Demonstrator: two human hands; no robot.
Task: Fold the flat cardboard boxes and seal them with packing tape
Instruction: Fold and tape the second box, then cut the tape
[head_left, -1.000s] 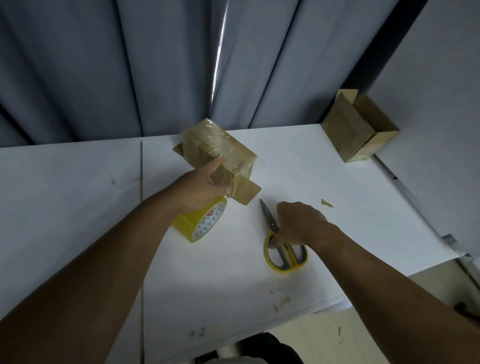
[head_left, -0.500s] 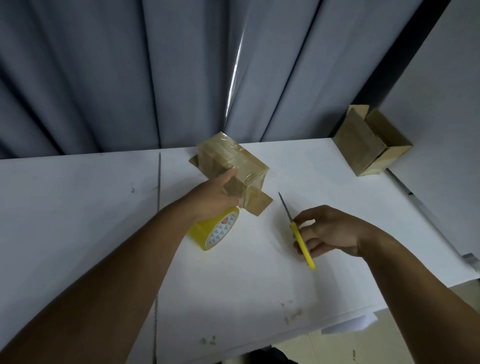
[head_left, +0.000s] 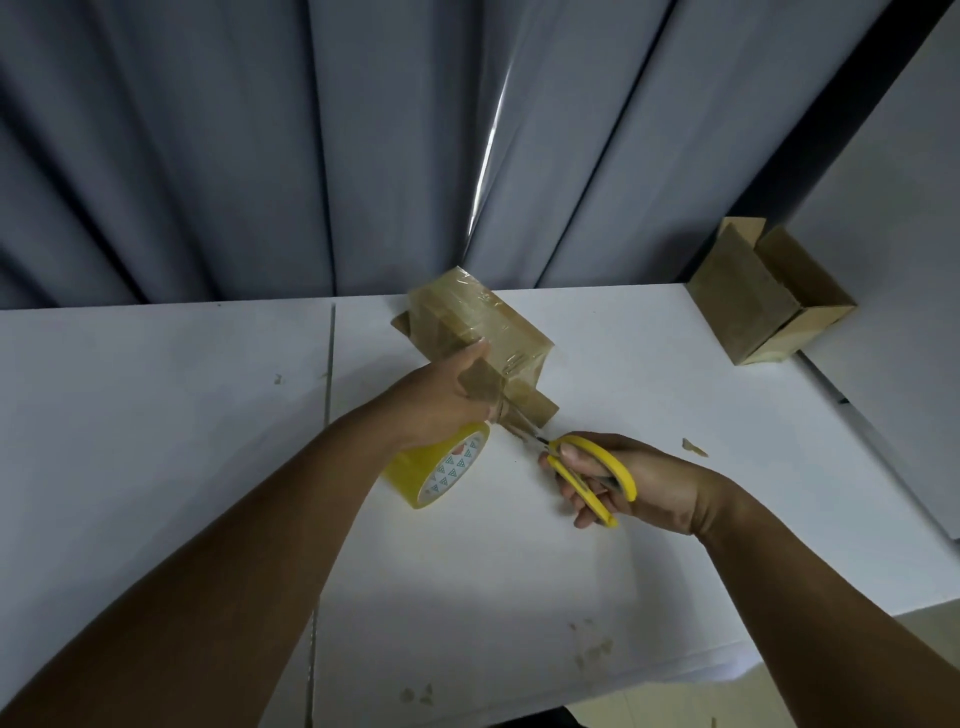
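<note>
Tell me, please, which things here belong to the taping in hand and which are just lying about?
In use: taped box, tape roll in the left hand, scissors in the right hand, blades at the tape strand.
Lying about: open box at back right, cardboard scrap on the table.

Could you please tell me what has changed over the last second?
The right hand lifted the scissors off the table and swung them left, so the blades now meet the tape strip between roll and box. The left hand still holds the box above the roll; the open box stays at the far right corner.
</note>
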